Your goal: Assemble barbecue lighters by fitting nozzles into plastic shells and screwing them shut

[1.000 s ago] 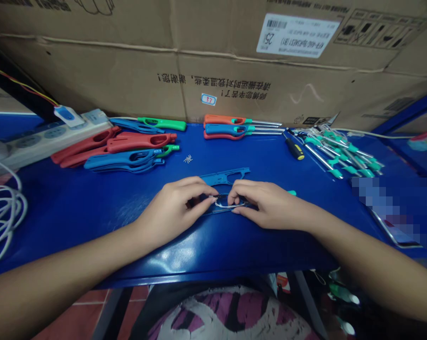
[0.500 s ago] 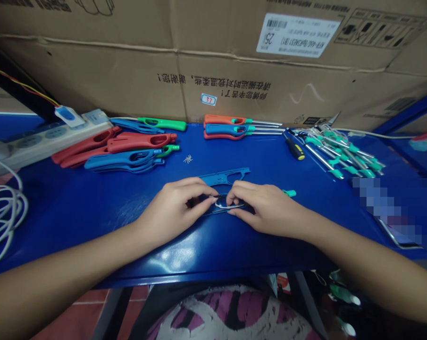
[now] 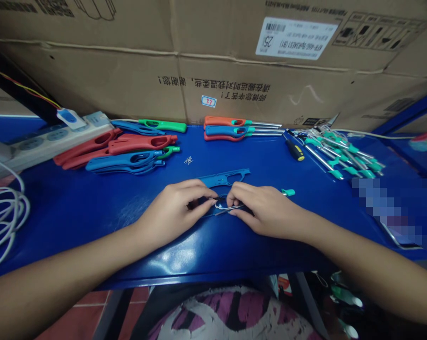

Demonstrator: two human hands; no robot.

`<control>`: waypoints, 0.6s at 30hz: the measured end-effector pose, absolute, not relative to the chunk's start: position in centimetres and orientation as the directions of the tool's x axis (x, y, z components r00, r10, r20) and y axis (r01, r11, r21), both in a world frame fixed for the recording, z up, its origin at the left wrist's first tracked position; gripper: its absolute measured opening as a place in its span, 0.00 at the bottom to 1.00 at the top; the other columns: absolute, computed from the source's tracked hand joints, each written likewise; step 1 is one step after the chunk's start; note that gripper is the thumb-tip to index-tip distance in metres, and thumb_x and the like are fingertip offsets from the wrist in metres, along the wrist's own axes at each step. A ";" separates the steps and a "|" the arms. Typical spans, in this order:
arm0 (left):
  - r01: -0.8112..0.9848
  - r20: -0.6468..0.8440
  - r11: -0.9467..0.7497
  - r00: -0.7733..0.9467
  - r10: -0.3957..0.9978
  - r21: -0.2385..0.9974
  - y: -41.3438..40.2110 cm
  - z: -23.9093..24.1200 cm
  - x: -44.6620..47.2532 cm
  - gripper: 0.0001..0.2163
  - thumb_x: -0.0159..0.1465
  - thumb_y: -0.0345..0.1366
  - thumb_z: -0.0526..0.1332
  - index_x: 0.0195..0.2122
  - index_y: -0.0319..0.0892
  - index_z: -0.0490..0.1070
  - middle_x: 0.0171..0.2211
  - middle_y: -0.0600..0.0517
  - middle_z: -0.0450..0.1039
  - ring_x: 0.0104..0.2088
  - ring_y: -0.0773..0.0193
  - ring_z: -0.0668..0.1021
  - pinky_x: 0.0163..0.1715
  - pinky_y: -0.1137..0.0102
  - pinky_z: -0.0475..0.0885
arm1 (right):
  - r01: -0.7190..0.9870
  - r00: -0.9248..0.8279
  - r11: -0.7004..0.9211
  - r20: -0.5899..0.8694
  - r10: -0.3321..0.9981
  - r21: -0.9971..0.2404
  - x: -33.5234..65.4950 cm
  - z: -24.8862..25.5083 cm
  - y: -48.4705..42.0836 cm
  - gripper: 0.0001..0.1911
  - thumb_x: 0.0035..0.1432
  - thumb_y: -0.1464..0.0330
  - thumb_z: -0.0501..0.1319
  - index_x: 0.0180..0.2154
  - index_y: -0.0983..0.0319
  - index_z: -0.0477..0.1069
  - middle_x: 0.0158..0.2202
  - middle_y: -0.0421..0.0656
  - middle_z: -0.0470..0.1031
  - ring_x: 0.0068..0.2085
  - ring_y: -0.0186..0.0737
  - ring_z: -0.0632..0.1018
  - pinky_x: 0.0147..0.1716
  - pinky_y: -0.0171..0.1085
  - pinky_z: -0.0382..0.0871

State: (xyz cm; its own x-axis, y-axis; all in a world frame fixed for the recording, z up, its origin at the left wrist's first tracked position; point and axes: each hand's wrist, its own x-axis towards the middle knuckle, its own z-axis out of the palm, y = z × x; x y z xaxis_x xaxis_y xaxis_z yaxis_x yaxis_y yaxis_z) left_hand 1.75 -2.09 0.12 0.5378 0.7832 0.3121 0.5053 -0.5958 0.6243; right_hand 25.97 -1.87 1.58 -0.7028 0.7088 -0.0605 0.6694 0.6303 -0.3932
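My left hand point(image 3: 183, 203) is closed, thumb and forefinger pinching a small dark part with a white wire point(image 3: 223, 207) beside it. My right hand point(image 3: 261, 206) is closed too, fingertips curled onto a lighter's inner assembly, mostly hidden. Beyond that hand sticks out a teal piece point(image 3: 288, 192) on a metal tube. Below the fingertips shows part of a blue lighter shell half, largely covered. Just behind both hands lies another blue lighter shell half point(image 3: 215, 180), inner side up.
Red, blue and green shells point(image 3: 128, 158) are piled at left near a power strip point(image 3: 39, 141). Lighters with metal tubes point(image 3: 227, 130) lie at the back. Small screws point(image 3: 188, 160), a screwdriver point(image 3: 296, 150), teal-and-metal tube assemblies point(image 3: 340, 151) and a phone point(image 3: 400, 238) share the blue table.
Both hands stay nearly in place, still bent over the parts. The teal piece shifts very slightly; the camera view tilts a little.
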 end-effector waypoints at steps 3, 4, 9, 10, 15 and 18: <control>0.503 0.310 -0.597 0.543 0.781 0.625 -2.1 0.2 1.7 0.06 0.68 0.31 0.64 0.43 0.42 0.81 0.38 0.52 0.80 0.33 0.69 0.79 0.33 0.75 0.72 | 0.652 -0.705 0.630 -0.031 0.709 -0.422 26.0 1.5 -1.9 0.05 0.68 0.66 0.60 0.43 0.59 0.67 0.42 0.39 0.73 0.36 0.35 0.73 0.34 0.36 0.59; 0.502 0.309 -0.597 0.543 0.781 0.625 -2.1 0.2 1.7 0.06 0.68 0.31 0.64 0.43 0.42 0.81 0.38 0.52 0.80 0.33 0.69 0.79 0.33 0.75 0.72 | 0.648 -0.706 0.634 -0.020 0.708 -0.422 26.0 1.4 -1.9 0.05 0.68 0.65 0.60 0.43 0.59 0.67 0.42 0.38 0.73 0.36 0.35 0.73 0.33 0.35 0.59; 0.499 0.313 -0.595 0.537 0.783 0.631 -2.2 0.1 1.8 0.06 0.68 0.31 0.63 0.43 0.42 0.81 0.38 0.52 0.80 0.33 0.69 0.79 0.33 0.75 0.72 | 0.643 -0.733 0.706 0.030 0.680 -0.298 25.7 0.9 -1.9 0.12 0.71 0.58 0.56 0.42 0.61 0.67 0.41 0.41 0.73 0.32 0.35 0.72 0.28 0.35 0.55; 0.498 0.313 -0.594 0.537 0.783 0.632 -2.1 0.1 1.8 0.06 0.68 0.31 0.63 0.43 0.42 0.81 0.38 0.52 0.80 0.34 0.69 0.79 0.33 0.75 0.72 | 0.638 -0.745 0.727 0.037 0.666 -0.254 25.6 0.8 -1.9 0.13 0.72 0.58 0.54 0.42 0.61 0.67 0.41 0.42 0.74 0.31 0.35 0.72 0.26 0.35 0.53; 0.499 0.308 -0.587 0.534 0.788 0.637 -2.1 0.1 1.8 0.06 0.68 0.31 0.64 0.42 0.42 0.81 0.38 0.53 0.80 0.33 0.70 0.79 0.34 0.76 0.72 | 0.575 -0.812 0.815 0.073 0.579 -0.073 25.7 0.7 -1.8 0.19 0.76 0.60 0.44 0.44 0.63 0.68 0.42 0.44 0.74 0.30 0.35 0.71 0.24 0.37 0.47; 0.498 0.310 -0.592 0.537 0.784 0.634 -2.1 0.1 1.7 0.06 0.68 0.31 0.64 0.42 0.41 0.81 0.37 0.53 0.80 0.33 0.70 0.79 0.34 0.76 0.72 | 0.532 -0.842 0.846 0.078 0.534 -0.041 26.0 0.7 -1.5 0.20 0.76 0.62 0.42 0.43 0.64 0.68 0.40 0.44 0.74 0.29 0.34 0.70 0.24 0.38 0.46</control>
State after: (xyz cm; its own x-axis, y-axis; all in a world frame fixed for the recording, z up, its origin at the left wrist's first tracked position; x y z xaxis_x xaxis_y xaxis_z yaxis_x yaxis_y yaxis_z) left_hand 1.74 -2.06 0.15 0.5371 0.7845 0.3101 0.4976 -0.5915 0.6344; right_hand 25.95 -1.48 0.73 -0.8420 0.5339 0.0775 0.5324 0.8455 -0.0406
